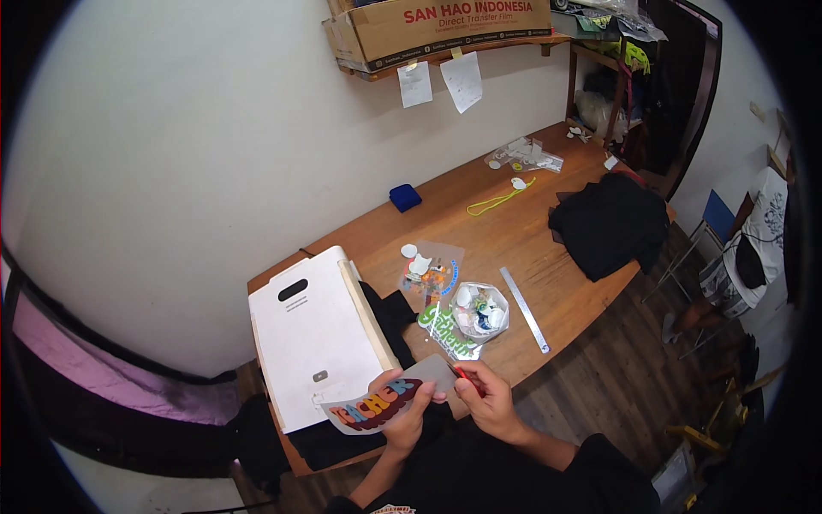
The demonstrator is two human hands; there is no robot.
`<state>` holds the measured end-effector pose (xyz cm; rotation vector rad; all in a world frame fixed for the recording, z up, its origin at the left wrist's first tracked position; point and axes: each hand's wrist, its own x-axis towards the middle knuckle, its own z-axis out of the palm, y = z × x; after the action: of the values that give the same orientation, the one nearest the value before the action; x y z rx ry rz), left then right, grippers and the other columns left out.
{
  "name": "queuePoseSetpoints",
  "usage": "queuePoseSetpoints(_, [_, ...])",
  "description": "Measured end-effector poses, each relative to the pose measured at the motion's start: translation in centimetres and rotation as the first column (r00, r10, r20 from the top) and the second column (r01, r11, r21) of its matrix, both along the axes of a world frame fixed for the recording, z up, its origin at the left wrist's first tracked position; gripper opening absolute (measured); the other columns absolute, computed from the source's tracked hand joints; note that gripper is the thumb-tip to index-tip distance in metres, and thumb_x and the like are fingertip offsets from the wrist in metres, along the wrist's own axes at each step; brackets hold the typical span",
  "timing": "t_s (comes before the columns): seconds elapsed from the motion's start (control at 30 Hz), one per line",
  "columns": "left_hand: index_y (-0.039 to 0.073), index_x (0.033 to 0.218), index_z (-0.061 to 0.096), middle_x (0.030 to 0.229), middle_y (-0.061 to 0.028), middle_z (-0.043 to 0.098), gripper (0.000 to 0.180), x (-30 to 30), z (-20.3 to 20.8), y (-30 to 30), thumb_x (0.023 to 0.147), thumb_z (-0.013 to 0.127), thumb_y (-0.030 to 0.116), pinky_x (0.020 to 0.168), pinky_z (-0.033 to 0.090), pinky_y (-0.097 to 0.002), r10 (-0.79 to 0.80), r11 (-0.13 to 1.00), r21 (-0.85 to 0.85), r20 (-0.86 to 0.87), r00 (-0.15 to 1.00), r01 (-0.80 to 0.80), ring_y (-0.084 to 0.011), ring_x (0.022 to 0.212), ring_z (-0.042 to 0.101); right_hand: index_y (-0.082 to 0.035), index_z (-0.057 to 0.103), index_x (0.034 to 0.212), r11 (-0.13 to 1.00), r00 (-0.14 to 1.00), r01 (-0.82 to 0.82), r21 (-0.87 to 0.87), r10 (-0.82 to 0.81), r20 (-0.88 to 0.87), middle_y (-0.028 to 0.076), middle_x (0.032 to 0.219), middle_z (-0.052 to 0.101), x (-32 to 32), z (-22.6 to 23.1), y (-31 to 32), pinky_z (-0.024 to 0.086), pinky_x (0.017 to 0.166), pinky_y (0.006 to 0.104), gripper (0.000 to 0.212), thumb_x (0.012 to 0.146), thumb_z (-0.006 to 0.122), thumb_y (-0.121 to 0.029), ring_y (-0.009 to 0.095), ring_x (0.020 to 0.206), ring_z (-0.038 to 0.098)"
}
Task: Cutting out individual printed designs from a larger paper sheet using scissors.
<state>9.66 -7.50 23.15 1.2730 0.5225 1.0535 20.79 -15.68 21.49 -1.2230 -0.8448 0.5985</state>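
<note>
Left hand (406, 428) pinching film (387, 403) between thumb and fingers; right hand (492, 404), curled round red tool (461, 372), at film's right end

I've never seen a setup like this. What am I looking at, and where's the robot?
There's no robot here: these are a person's bare hands, seen from a wide, edge-bending camera worn on their head, looking down. The left hand holds a sheet with colourful lettering; the right hand holds a small red tool, too hidden to identify. On the wooden table are a white boxy device, a container of scraps, a silvery ruler, a yellow cord and dark cloth.
</note>
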Motion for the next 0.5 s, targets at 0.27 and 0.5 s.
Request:
queuePoseSetpoints(0.27, [0.001,0.117,0.030,0.079,-0.0175,0.059,0.047,-0.01,-0.34,0.11,0.080,0.056,-0.010,0.060,0.055,-0.0301,-0.032,0.999,0.040,-0.027,0.999,0.033,-0.0206,0.063,0.062,0.004,0.054,0.104,1.000,0.999,-0.004,0.012,0.005,-0.044,0.008,0.082,0.060,0.16,0.49,-0.06,0.045,0.064,0.0228,0.023,0.088,0.056,-0.012,0.008,0.073,0.055])
queuePoseSetpoints(0.5, [0.001,0.116,0.031,0.080,-0.0181,0.059,0.046,0.11,-0.25,0.05,0.080,0.057,-0.010,0.060,0.055,-0.0306,-0.036,0.999,0.002,-0.019,0.999,0.036,-0.0215,0.063,0.062,0.004,0.054,0.104,1.000,1.000,0.001,0.018,-0.001,-0.013,0.007,0.081,0.059,0.41,0.68,-0.05,0.044,0.064,0.0219,0.023,0.088,0.057,-0.011,0.007,0.073,0.053])
